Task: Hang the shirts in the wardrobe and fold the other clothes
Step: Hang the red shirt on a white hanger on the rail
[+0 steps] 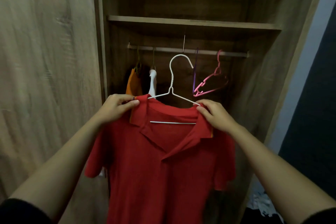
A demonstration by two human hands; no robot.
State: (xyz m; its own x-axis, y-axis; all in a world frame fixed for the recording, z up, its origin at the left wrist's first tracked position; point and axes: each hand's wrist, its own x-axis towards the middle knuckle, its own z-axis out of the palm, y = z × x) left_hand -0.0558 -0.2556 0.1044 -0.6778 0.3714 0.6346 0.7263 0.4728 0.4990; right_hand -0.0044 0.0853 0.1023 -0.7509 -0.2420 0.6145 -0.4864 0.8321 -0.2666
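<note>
- Left hand [118, 107]: clamped by thumb and fingertips on the left collar edge of the shirt [163, 169], in front of the open wardrobe [258, 71].
- Shirt: carried on a white wire hanger [171, 85] and held up between both hands, its body hanging free. It is not yet on the rail [163, 49].
- Hanger: the long axis runs left to right, roughly parallel to the rail, with the right end lower. The hook stands just below the rail, its opening turned to the right.
- Judgement: a lift and about a quarter turn are required before the hook can be set over the rail. The bare stretch between the white item [152, 82] and the purple hanger [195, 71] lies above the hook.
- Right hand [216, 116]: pinched on the right shoulder of the shirt, over the wire. Both hands are judged equally near the rail; the hook is held by neither.
</note>
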